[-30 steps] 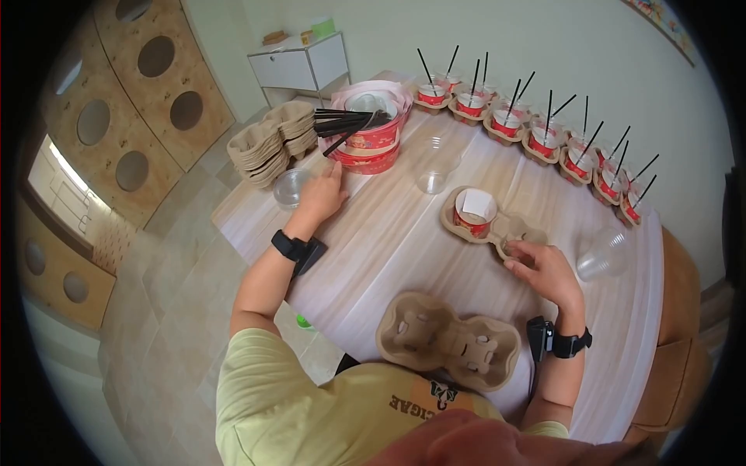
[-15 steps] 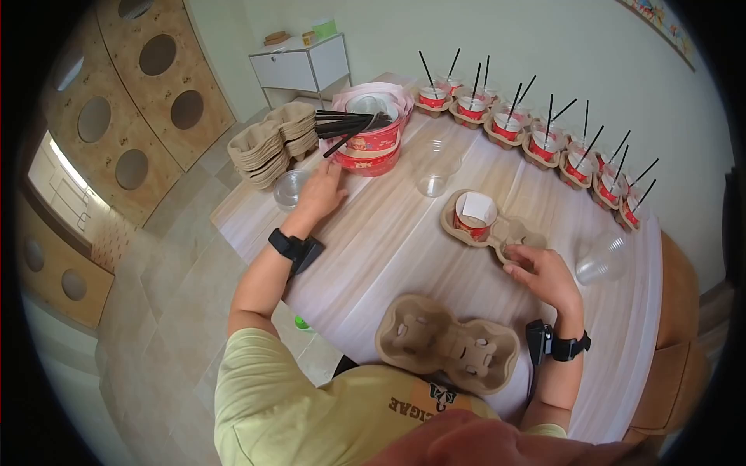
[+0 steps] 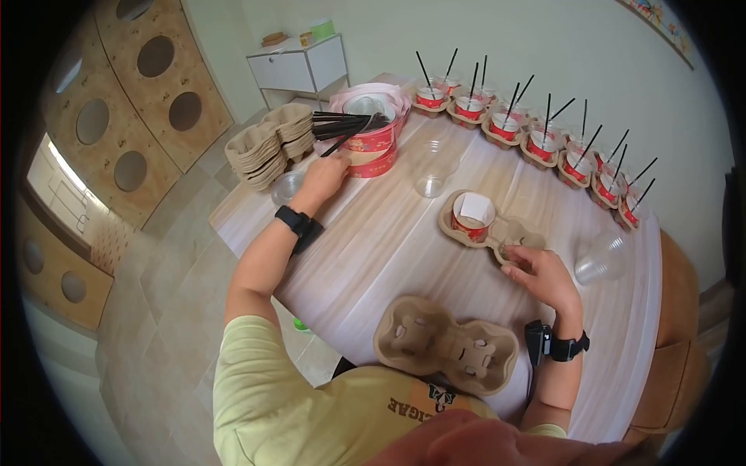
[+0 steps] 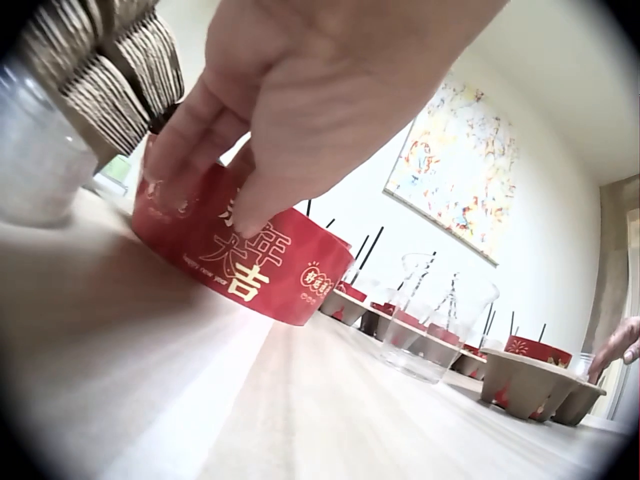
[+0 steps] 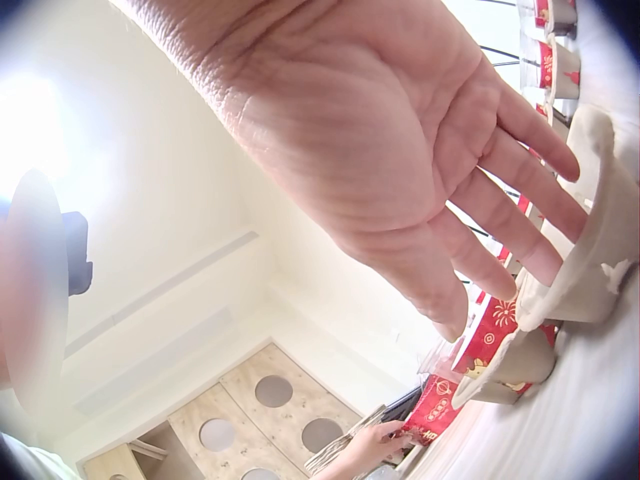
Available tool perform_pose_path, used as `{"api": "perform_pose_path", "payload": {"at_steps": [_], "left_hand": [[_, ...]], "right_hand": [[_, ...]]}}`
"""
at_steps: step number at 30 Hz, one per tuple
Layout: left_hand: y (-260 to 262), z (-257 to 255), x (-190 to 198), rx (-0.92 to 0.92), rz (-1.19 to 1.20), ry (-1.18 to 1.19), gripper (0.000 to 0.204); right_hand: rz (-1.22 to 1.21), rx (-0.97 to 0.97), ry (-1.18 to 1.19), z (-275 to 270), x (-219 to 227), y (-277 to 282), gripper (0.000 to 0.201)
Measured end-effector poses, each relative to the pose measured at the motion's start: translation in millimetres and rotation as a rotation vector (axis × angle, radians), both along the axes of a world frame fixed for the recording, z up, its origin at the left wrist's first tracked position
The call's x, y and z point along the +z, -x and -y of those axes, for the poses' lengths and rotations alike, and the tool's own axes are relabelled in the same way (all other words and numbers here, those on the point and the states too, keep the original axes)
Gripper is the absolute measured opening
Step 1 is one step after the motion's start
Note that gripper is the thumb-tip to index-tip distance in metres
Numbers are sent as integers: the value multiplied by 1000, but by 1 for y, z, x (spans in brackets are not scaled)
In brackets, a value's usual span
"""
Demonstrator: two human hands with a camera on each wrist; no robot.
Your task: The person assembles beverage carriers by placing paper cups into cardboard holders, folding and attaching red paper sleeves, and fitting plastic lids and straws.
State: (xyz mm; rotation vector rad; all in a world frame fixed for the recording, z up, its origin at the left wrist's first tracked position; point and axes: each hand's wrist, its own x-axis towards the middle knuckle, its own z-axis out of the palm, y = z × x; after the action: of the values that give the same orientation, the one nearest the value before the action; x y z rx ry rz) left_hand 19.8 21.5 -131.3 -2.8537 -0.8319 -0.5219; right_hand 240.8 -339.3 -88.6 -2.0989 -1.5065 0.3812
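My left hand (image 3: pixel 326 177) is at a red paper band (image 3: pixel 374 166) beside a red tub (image 3: pixel 373 140), its fingers bent. In the left wrist view the thumb (image 4: pixel 252 200) and fingers pinch the upper part of that band (image 4: pixel 270 262), which has gold lettering. A cardboard cup carrier (image 3: pixel 522 230) lies mid-table, with a red-wrapped cup (image 3: pixel 471 222) and a white paper piece (image 3: pixel 475 207) in one pocket. My right hand (image 3: pixel 549 276) rests at its other pocket. The right wrist view shows its fingers extended over the carrier's rim (image 5: pixel 592 225), the palm holding nothing.
Black straws (image 3: pixel 346 126) lie across the tub. Left of it are stacked carriers (image 3: pixel 260 151) and clear cups (image 3: pixel 287 188). Other clear cups (image 3: pixel 430 177) (image 3: pixel 602 260) lie on the table. An upturned carrier (image 3: pixel 447 346) is nearest the body. Filled carriers (image 3: pixel 505 136) line the back.
My left hand has moved slightly forward and its fingers have bent at the red paper band. The right hand stays at the carrier.
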Motion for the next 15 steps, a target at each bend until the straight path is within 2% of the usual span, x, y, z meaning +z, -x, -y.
{"api": "perform_pose_path", "payload": {"at_steps": [2,6,9,11,12,14,15], "left_hand": [[-4,-4,-4,-26,-17,-53,10],[-13,21,5,-44,-49,-91,14],[-10,35,9,26,-106,-24,18],[-4,38,6,-80,260,-25,29],[2,42,10,-82,260,-25,29],[18,50,24,20,349,184,41],[25,47,23,75,360,211,44]], "right_hand": [[0,-3,-2,0,0,0,34],[-2,-7,1,0,-2,-1,34],[-15,-9,8,-1,-1,0,34],[-12,-8,10,-1,1,0,34],[-13,-9,11,0,1,0,34],[-26,-17,9,1,2,0,34],[-37,-21,10,1,2,0,33]]}}
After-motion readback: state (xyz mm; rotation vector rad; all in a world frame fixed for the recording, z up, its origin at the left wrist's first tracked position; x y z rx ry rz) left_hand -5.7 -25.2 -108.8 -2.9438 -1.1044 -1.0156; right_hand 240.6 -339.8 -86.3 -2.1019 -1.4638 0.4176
